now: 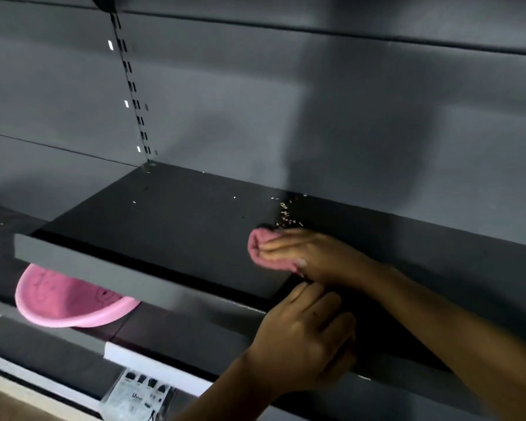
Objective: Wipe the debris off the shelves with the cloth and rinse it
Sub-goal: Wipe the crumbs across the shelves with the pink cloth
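Observation:
A dark shelf (179,220) runs across the middle of the view. A small pile of pale debris (286,215) lies near its back, and a few loose bits are scattered to the left. My right hand (310,256) presses a bunched pink cloth (263,247) flat on the shelf, just in front of the pile. My left hand (301,332) is at the shelf's front edge, below the right hand. Its fingers are loosely curled and cupped, the palm is hidden, and nothing shows in it.
A pink basin (73,311) sits on the lower shelf at the left, partly hidden under the upper shelf's grey front lip (82,265). A slotted upright rail (131,86) runs up the grey back panel. A clear packet (140,396) lies at the bottom.

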The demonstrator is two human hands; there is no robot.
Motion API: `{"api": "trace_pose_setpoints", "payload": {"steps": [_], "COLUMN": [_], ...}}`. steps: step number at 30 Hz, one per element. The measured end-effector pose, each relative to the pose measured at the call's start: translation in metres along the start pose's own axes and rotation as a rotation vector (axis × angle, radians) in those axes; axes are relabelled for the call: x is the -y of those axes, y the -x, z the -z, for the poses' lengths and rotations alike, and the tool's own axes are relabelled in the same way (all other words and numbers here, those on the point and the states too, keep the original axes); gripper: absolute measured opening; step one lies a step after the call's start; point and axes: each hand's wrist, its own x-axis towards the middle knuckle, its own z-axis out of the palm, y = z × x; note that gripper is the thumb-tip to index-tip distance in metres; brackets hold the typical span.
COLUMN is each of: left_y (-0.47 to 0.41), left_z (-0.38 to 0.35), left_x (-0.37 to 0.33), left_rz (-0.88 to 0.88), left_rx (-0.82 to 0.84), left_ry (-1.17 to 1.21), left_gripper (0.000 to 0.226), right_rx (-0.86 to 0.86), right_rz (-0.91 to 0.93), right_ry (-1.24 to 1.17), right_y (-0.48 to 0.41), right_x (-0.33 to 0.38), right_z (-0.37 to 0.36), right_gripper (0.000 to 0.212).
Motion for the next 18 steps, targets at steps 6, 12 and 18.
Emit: {"api": "trace_pose_setpoints", "payload": {"steps": [6,12,18], "left_y": [0.000,-0.002,0.001], "left_z": [0.011,0.037,0.046], "left_x": [0.007,0.036,0.054], "left_rz": [0.002,0.157,0.315], "left_rx": [0.154,0.272,0.367], "left_ry": [-0.043,-0.201,-0.092], "left_gripper": [0.021,0.024,0.021], "right_rx": [-0.330,-0.312,-0.071], "right_rz": [-0.295,-0.882,-1.178], "right_ry": [0.010,0.092,0.012], "right_y": [0.024,0.110,0.098], "right_x": [-0.009,-0.048,-0.066], "right_z": [0.046,0.068,0.023], "right_gripper": [0.046,0.037,0.052]}}
